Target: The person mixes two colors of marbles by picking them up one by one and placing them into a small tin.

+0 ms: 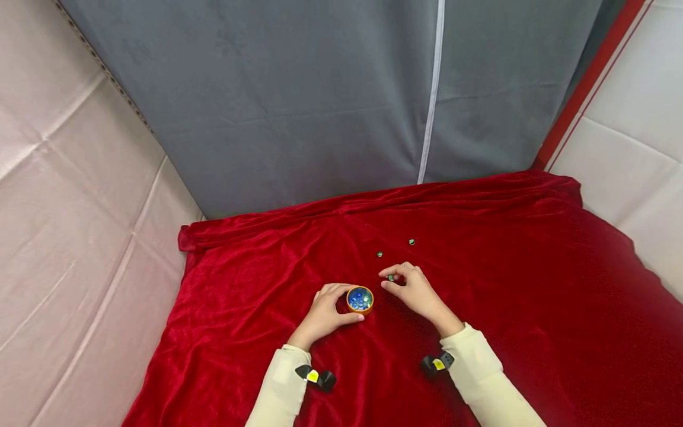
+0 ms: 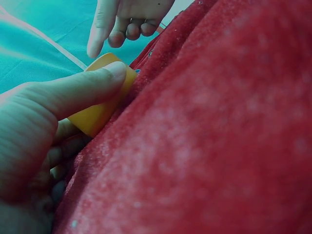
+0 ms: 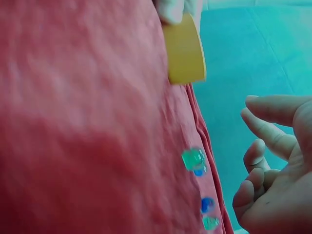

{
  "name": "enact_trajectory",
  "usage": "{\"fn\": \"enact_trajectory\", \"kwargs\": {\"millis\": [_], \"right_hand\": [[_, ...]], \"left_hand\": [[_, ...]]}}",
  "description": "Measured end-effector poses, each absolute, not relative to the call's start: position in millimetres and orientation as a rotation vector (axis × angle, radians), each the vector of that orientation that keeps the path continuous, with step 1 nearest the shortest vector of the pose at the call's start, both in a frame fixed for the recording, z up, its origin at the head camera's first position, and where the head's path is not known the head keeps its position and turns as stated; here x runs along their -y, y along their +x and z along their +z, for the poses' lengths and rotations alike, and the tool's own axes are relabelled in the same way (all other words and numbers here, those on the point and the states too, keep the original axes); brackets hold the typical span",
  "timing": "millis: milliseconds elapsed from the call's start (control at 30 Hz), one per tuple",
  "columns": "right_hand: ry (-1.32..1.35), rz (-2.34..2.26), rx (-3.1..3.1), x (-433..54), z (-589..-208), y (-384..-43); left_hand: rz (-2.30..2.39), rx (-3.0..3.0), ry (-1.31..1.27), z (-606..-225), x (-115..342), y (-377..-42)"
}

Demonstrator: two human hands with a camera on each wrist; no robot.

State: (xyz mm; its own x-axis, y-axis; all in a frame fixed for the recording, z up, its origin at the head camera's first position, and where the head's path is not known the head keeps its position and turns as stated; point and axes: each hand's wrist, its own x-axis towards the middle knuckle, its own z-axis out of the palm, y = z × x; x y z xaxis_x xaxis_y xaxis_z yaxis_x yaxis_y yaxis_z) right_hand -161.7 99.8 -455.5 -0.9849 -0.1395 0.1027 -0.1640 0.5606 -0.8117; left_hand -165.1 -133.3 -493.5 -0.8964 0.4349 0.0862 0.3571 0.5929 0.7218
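My left hand (image 1: pixel 326 309) grips a small yellow-orange cup (image 2: pixel 97 116), thumb on the near side and fingers round the far side. Blue and greenish glass-like pieces (image 1: pixel 360 298) lie inside the cup. To the right, my right hand (image 1: pixel 418 295) hovers with thumb and index finger apart. A small green bead-like piece (image 1: pixel 391 277) shows between those fingertips in the head view. In the right wrist view the hand (image 3: pixel 278 165) holds nothing between its fingers, and a green piece (image 3: pixel 194 160) sits on the cloth beside it.
Two more small green pieces, one nearer (image 1: pixel 380 254) and one farther (image 1: pixel 412 242), lie beyond my right hand. Wrinkled red velvet cloth (image 1: pixel 256 279) covers the surface. A grey curtain (image 1: pixel 299 118) stands behind, with pale walls at both sides.
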Motion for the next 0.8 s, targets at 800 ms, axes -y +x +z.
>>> {"fn": "enact_trajectory", "kwargs": {"millis": [800], "right_hand": [[0.109,1.442,2.700,-150.2,-466.1,-173.0]], "left_hand": [[1.192,-2.734,0.659,-495.7,131.7,-165.4]]}}
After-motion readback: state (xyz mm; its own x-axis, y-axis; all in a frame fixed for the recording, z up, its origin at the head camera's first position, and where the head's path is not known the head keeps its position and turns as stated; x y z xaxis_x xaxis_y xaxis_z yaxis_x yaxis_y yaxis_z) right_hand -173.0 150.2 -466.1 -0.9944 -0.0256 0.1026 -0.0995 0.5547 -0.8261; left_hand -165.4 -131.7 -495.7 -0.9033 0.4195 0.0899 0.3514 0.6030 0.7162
